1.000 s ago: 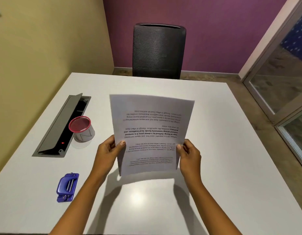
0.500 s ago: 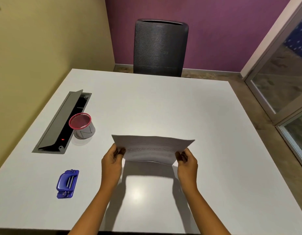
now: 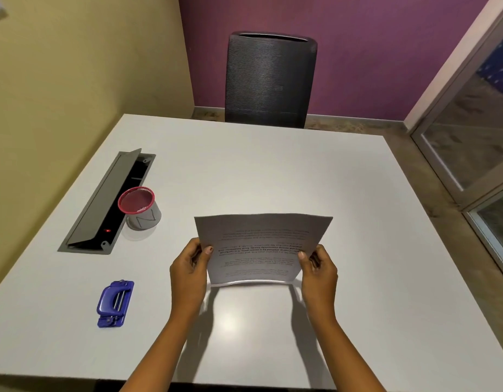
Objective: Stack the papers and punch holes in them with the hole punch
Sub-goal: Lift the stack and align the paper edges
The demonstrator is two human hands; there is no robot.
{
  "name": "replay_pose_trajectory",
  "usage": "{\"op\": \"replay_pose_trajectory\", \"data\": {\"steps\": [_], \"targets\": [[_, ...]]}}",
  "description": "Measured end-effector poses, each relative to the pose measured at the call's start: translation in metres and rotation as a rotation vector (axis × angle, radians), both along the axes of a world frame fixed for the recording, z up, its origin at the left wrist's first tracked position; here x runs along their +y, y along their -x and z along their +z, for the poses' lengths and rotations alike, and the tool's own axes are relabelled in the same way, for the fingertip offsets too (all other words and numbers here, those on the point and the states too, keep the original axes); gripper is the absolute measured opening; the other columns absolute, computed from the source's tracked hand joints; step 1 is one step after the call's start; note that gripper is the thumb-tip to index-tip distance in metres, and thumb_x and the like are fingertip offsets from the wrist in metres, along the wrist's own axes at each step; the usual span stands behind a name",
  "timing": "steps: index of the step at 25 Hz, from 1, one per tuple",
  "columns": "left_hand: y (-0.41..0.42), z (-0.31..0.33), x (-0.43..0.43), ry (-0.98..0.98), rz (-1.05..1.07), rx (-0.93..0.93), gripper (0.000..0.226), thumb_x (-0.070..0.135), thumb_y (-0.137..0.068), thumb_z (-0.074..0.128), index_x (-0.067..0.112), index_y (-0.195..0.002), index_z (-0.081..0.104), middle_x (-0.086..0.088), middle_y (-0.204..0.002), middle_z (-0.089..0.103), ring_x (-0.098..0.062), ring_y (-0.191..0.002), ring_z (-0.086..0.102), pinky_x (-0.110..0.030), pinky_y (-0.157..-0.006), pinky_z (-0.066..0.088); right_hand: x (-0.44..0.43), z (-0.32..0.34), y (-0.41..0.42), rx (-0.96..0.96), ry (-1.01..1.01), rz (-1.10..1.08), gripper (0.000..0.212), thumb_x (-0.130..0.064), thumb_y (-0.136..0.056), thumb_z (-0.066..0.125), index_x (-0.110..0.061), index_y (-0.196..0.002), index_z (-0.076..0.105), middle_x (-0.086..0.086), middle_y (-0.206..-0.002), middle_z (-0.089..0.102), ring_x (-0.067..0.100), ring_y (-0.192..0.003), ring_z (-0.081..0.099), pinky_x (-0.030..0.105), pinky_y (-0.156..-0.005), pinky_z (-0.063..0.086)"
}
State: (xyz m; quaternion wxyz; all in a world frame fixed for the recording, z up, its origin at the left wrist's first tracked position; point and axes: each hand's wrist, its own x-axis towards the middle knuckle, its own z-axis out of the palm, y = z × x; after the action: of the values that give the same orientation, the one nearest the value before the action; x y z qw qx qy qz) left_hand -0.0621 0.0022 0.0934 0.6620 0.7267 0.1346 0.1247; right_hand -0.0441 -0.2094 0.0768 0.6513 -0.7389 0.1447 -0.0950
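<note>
I hold a stack of printed papers point(image 3: 258, 247) above the middle of the white table point(image 3: 272, 171). The sheets tilt away from me, their near edge just over the tabletop, the text upside down. My left hand point(image 3: 189, 271) grips the stack's left edge, thumb on top. My right hand point(image 3: 318, 271) grips the right edge the same way. A blue hole punch point(image 3: 115, 304) lies flat on the table to the left of my left forearm, apart from both hands.
A mesh pen cup with a red rim point(image 3: 140, 207) stands left of the papers, beside an open grey cable box point(image 3: 109, 202) set into the table. A dark office chair point(image 3: 270, 80) stands at the far edge. A glass partition point(image 3: 470, 131) is at the right.
The papers were held up open, dropped nearly edge-on toward the table, and now tilt back up slightly. Both hands kept their grip on the side edges. The hole punch stayed put.
</note>
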Motion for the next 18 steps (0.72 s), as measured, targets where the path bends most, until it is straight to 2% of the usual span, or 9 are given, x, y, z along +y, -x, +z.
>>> {"op": "replay_pose_trajectory", "data": {"steps": [4, 8, 11, 14, 16, 18], "targets": [[0.002, -0.006, 0.000, 0.006, -0.019, 0.025, 0.019, 0.008, -0.094, 0.054, 0.024, -0.093, 0.064, 0.008, -0.095, 0.070, -0.004, -0.086, 0.062, -0.013, -0.077, 0.048, -0.002, -0.004, 0.005, 0.010, 0.014, 0.012, 0.007, -0.008, -0.093, 0.057, -0.014, -0.092, 0.061, -0.003, -0.093, 0.069, 0.004, -0.082, 0.061, 0.009, -0.070, 0.046], [0.005, -0.004, -0.003, 0.000, -0.019, 0.029, 0.030, 0.009, -0.094, 0.055, 0.036, -0.083, 0.062, 0.015, -0.085, 0.070, 0.001, -0.080, 0.061, -0.011, -0.073, 0.047, -0.004, -0.005, 0.006, 0.006, 0.009, 0.002, 0.012, -0.005, -0.092, 0.057, -0.015, -0.087, 0.059, -0.007, -0.087, 0.068, 0.003, -0.079, 0.060, 0.008, -0.072, 0.045], [0.005, -0.010, -0.003, -0.013, -0.018, 0.048, 0.033, 0.014, -0.092, 0.059, 0.044, -0.078, 0.064, 0.012, -0.082, 0.068, -0.007, -0.080, 0.059, -0.022, -0.075, 0.046, -0.005, -0.007, 0.007, 0.015, 0.003, 0.013, 0.017, -0.006, -0.093, 0.057, -0.019, -0.081, 0.058, -0.015, -0.080, 0.067, 0.002, -0.077, 0.059, 0.008, -0.069, 0.045], [0.003, -0.009, -0.004, -0.037, 0.017, 0.051, 0.037, 0.015, -0.088, 0.063, 0.049, -0.076, 0.069, 0.013, -0.078, 0.072, -0.011, -0.074, 0.057, -0.030, -0.069, 0.046, -0.008, -0.009, 0.007, 0.031, -0.010, -0.007, 0.012, -0.008, -0.092, 0.058, -0.019, -0.094, 0.062, -0.007, -0.095, 0.069, 0.012, -0.093, 0.063, 0.009, -0.075, 0.046], [-0.001, -0.002, -0.004, -0.040, 0.060, 0.044, 0.043, 0.008, -0.087, 0.063, 0.049, -0.076, 0.071, 0.021, -0.075, 0.073, -0.005, -0.069, 0.060, -0.023, -0.064, 0.046, -0.010, -0.009, 0.008, 0.054, -0.003, -0.054, 0.024, -0.010, -0.091, 0.061, -0.021, -0.112, 0.060, -0.006, -0.117, 0.066, 0.013, -0.112, 0.059, 0.012, -0.087, 0.043], [-0.004, 0.003, -0.003, -0.004, 0.115, 0.031, 0.040, 0.005, -0.087, 0.064, 0.045, -0.081, 0.069, 0.025, -0.072, 0.072, -0.003, -0.067, 0.062, -0.015, -0.062, 0.047, -0.011, -0.009, 0.009, 0.118, 0.008, -0.098, 0.042, -0.015, -0.090, 0.063, -0.023, -0.130, 0.050, -0.004, -0.139, 0.053, 0.016, -0.129, 0.047, 0.018, -0.096, 0.036]]}}
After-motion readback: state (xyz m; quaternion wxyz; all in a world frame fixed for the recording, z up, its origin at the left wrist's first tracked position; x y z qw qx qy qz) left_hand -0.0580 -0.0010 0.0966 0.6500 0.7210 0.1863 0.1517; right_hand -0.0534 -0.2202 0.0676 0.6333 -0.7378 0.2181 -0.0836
